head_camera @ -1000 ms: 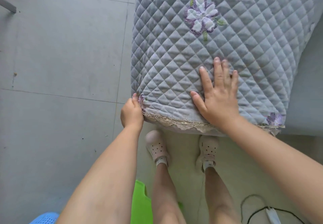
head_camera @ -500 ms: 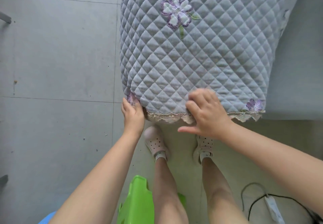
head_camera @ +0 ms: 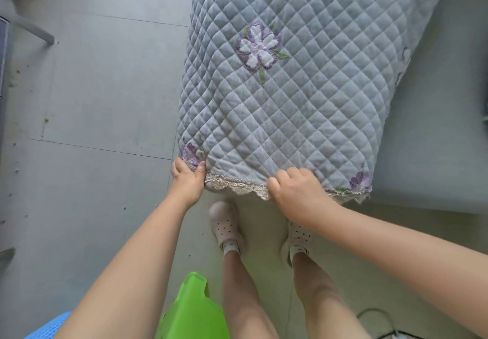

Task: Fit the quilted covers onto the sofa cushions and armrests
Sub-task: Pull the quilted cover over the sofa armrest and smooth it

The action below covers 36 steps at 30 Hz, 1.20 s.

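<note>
The quilted cover (head_camera: 290, 106) already drapes the armrest, reaching away from both hands; by the look of it only its near edge needs settling. The left hand (head_camera: 188, 181) pinches the embroidered corner, while the right hand (head_camera: 295, 192) curls over the lace trim (head_camera: 237, 186) between them — soft grey diamond-stitched fabric with purple flowers.

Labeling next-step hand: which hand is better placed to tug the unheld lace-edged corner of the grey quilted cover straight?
Probably right. The right hand grips the lace hem mid-edge, nearer the free corner with the purple flower. The left hand pinches the opposite corner of the grey quilted cover.
</note>
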Each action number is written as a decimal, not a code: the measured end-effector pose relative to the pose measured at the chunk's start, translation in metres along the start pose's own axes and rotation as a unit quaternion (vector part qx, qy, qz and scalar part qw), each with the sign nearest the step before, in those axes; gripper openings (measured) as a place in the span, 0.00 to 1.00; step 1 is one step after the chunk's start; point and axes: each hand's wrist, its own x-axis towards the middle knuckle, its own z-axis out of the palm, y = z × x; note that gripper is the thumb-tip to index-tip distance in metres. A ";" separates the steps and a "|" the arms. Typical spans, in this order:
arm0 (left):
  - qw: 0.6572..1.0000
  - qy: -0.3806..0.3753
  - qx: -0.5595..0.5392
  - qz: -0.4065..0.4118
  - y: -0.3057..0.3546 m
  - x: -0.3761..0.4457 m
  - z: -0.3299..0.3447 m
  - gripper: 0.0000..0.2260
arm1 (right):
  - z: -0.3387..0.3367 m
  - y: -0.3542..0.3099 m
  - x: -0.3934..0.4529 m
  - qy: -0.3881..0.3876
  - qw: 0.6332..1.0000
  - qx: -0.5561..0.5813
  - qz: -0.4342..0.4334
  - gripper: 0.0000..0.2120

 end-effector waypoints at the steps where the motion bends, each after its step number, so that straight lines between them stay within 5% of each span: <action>1: 1.000 0.002 0.013 -0.010 0.003 0.000 -0.002 0.29 | -0.001 0.001 -0.005 -0.002 1.000 0.026 -0.003 0.15; 5: 0.991 0.129 0.029 0.001 0.027 -0.021 -0.004 0.23 | -0.017 0.029 -0.041 0.054 0.977 0.203 0.022 0.16; 8: 0.969 0.215 -0.028 0.119 0.058 -0.055 0.006 0.22 | -0.025 0.072 -0.059 0.142 0.923 0.294 0.205 0.16; 10: 0.960 0.190 0.004 0.204 0.084 -0.070 0.019 0.28 | -0.024 0.106 -0.065 0.139 0.814 0.381 0.416 0.19; 13: 0.959 0.137 0.121 0.218 0.114 -0.073 0.044 0.31 | 0.008 0.145 -0.069 -0.003 0.606 0.485 0.630 0.27; 15: 0.951 0.135 0.197 0.195 0.119 -0.071 0.058 0.31 | 0.024 0.149 -0.063 -0.043 0.567 0.513 0.643 0.30; 19: 0.939 0.144 0.255 0.180 0.117 -0.070 0.072 0.32 | 0.047 0.130 -0.057 0.021 0.446 0.639 0.626 0.31; 23: 0.937 0.144 0.265 0.177 0.118 -0.072 0.073 0.32 | 0.056 0.123 -0.062 0.064 0.478 0.612 0.626 0.26; 29: 0.915 0.126 0.318 0.214 0.123 -0.076 0.068 0.32 | 0.057 0.125 -0.066 0.049 0.637 0.440 0.631 0.25; 36: 0.878 0.120 0.348 0.306 0.144 -0.063 0.060 0.39 | 0.073 0.138 -0.057 -0.050 0.698 0.336 0.631 0.26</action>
